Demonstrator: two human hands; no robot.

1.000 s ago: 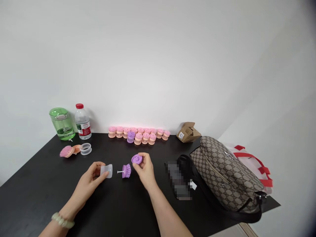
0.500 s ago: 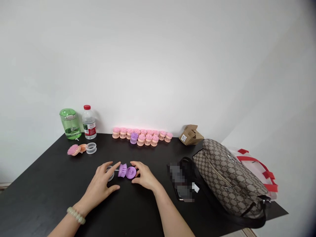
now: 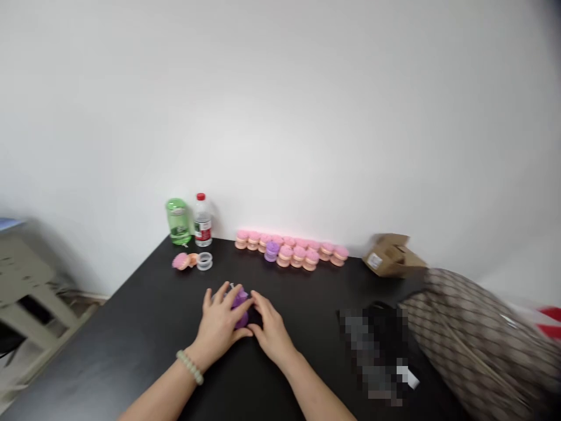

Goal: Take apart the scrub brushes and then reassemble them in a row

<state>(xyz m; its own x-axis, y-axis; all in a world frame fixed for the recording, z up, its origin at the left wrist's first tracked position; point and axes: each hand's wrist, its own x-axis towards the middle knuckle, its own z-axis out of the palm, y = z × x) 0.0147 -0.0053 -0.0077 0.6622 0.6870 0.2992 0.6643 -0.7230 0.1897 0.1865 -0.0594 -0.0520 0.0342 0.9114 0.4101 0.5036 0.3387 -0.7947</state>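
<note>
My left hand and my right hand meet on the black table, cupped around a purple scalp brush. Much of the brush is hidden by my fingers. A thin white pin pokes out above my left fingers. The clear plastic piece from earlier cannot be told apart behind my left hand. A bead bracelet circles my left wrist.
Along the back edge stand a row of pink-and-peach brushes with a purple one, a green container, a water bottle, a loose pink brush, a clear ring, a cardboard box. A patterned bag lies right.
My hands have closed together over the purple brush parts, which now sit joined between them. The whole scene has shifted right and blurred as my head turned left.
</note>
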